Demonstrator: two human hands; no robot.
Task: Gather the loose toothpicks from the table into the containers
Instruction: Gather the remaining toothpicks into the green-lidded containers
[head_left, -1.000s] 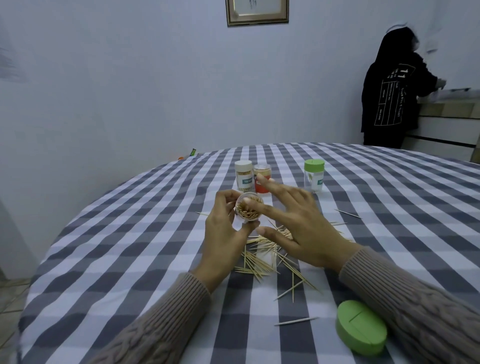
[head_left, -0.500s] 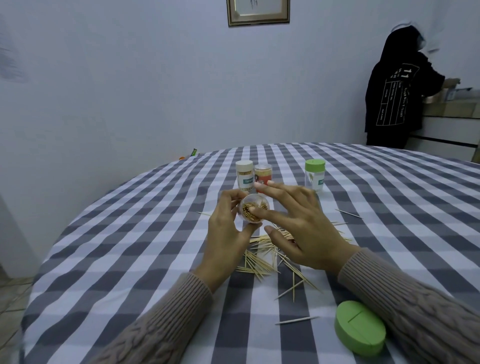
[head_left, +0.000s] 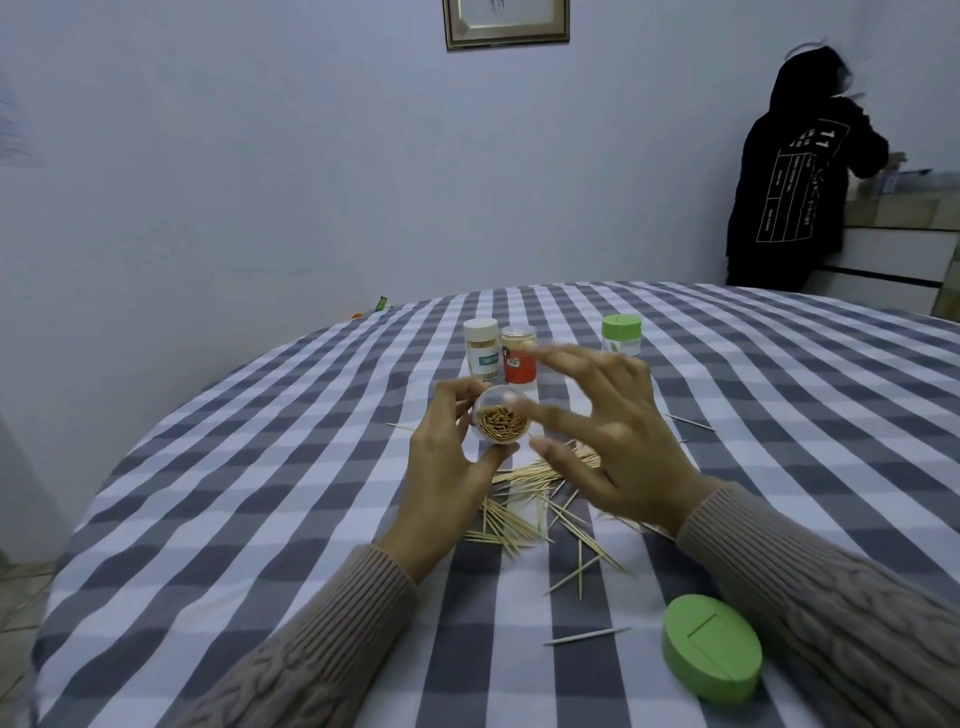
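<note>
Checked tablecloth (head_left: 260, 467) under loose toothpicks (head_left: 519, 519) mid-table — left hand (head_left: 441, 478) grips a clear container (head_left: 501, 422) of toothpicks; right hand (head_left: 618, 441) hovers beside it, fingers spread, holding nothing.

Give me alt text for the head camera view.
A left hand holds a clear container of toothpicks while the right hand hovers open beside it, above loose toothpicks on a checked tablecloth.
</note>
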